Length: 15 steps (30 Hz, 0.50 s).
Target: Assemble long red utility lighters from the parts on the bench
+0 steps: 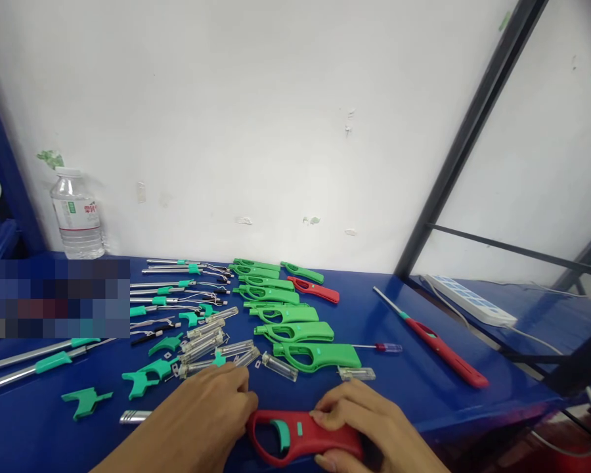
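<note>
Behind everything, a white wall (256, 125), scuffed, with bits of tape and green scraps stuck on. Below it, a blue table (177, 440), and at the right a black metal frame (465, 141), leaning in view. At the near edge, left hand (217, 404) curled at the front of a red lighter handle (305, 430), touching it, fingertips hidden, so impossible to tell whether gripping. Right hand (364, 420) clasped around the handle's rear, fingers over the top edge, thumb below. Past the left forearm, the end of a metal tube (134, 416). Beyond the frame's foot, a white power strip (473, 300); at far left against the wall, a clear bottle (77, 217). On the table's right, a second red lighter (436, 343), tube attached, lying at a slant. Along the left, metal rods (22, 378) with teal collars, some trailing wires. In the middle, a column of green handle shells (328, 356), a red shell (315, 290) beside the farther ones, and a screwdriver (389, 347) with its shaft toward the nearest green shell. Smaller still, clear tanks (280, 368), mostly heaped together, and teal triggers (86, 401) scattered to their left.
</note>
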Available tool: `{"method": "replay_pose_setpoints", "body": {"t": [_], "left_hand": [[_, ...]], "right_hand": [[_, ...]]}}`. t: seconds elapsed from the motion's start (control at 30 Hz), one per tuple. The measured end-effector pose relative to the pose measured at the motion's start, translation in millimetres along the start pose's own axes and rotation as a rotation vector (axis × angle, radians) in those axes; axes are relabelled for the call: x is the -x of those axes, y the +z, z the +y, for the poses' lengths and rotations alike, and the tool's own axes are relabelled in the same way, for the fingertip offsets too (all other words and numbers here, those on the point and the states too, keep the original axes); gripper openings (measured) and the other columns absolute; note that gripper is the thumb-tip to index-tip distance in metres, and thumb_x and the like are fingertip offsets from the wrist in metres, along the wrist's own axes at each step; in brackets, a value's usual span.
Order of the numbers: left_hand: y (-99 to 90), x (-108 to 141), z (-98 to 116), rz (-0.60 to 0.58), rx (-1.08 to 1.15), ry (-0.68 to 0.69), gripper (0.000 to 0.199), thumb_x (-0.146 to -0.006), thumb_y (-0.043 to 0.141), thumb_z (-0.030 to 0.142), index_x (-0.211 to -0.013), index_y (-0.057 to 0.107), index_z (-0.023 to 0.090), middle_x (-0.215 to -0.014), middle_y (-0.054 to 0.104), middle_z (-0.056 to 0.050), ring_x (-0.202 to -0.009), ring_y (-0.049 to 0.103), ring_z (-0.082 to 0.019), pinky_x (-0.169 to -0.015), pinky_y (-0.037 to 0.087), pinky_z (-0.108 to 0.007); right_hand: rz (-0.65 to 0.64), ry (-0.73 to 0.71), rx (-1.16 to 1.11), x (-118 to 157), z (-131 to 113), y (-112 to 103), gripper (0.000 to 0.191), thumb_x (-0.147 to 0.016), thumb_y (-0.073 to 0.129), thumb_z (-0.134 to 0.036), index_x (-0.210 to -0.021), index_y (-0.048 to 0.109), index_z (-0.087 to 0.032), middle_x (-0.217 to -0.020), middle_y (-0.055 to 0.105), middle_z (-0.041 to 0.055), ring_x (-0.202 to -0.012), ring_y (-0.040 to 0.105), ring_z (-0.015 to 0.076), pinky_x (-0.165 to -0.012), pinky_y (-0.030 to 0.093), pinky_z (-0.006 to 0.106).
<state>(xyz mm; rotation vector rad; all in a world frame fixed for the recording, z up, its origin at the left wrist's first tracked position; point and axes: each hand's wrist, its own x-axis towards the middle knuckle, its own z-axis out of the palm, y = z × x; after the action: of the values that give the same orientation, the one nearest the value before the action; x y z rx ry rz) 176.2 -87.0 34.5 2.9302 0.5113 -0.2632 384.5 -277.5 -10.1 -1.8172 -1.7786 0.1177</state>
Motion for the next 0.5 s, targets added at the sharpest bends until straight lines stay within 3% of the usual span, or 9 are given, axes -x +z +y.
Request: {"method": "replay_pose_setpoints", "body": {"t": [0.13, 0.3, 0.4, 0.5], "left_hand": [[15.9, 0.9, -11.7, 0.234, -0.005, 0.126, 0.039, -0.089, 0.058, 0.004, -0.112, 0.081, 0.025, -0.118, 0.082, -0.009, -0.113, 0.077, -0.031, -0.101, 0.06, -0.04], [40.2, 1.2, -26.3, 0.491, -0.011, 0.27, 0.049, -0.09, 0.055, 0.001, -0.125, 0.075, 0.029, -0.129, 0.079, -0.008, -0.123, 0.073, -0.031, -0.109, 0.055, -0.038], [40.4, -2.8, -27.1, 0.527, -0.023, 0.283, 0.051, -0.093, 0.052, 0.002, -0.129, 0.074, 0.03, -0.133, 0.079, -0.007, -0.123, 0.073, -0.03, -0.108, 0.056, -0.038], [26.6, -7.4, -23.5, 0.455, -0.044, 0.256, 0.042, -0.098, 0.053, 0.006, -0.119, 0.078, 0.031, -0.132, 0.08, -0.005, -0.119, 0.076, -0.03, -0.103, 0.061, -0.039]], "right_hand": [[0.008, -0.014, 0.079, -6.0, 2.5, 7.9, 0.04, -0.089, 0.097, -0.043, -0.123, 0.079, -0.033, -0.111, 0.082, -0.0027, -0.099, 0.082, 0.018, -0.087, 0.063, 0.021], [0.113, -0.134, 0.235, -10.1, 7.0, 21.1, 0.047, -0.094, 0.084, -0.07, -0.122, 0.08, -0.033, -0.102, 0.086, -0.0002, -0.087, 0.083, 0.022, -0.081, 0.065, 0.026], [0.173, -0.183, 0.266, -7.7, 11.8, 23.8, 0.049, -0.097, 0.079, -0.07, -0.128, 0.079, -0.031, -0.107, 0.09, 0.0028, -0.089, 0.086, 0.0251, -0.088, 0.068, 0.029], [0.177, -0.182, 0.265, -2.3, 19.5, 24.1, 0.05, -0.098, 0.08, -0.067, -0.136, 0.079, -0.034, -0.111, 0.09, 0.0033, -0.097, 0.087, 0.0268, -0.094, 0.068, 0.03]]}}
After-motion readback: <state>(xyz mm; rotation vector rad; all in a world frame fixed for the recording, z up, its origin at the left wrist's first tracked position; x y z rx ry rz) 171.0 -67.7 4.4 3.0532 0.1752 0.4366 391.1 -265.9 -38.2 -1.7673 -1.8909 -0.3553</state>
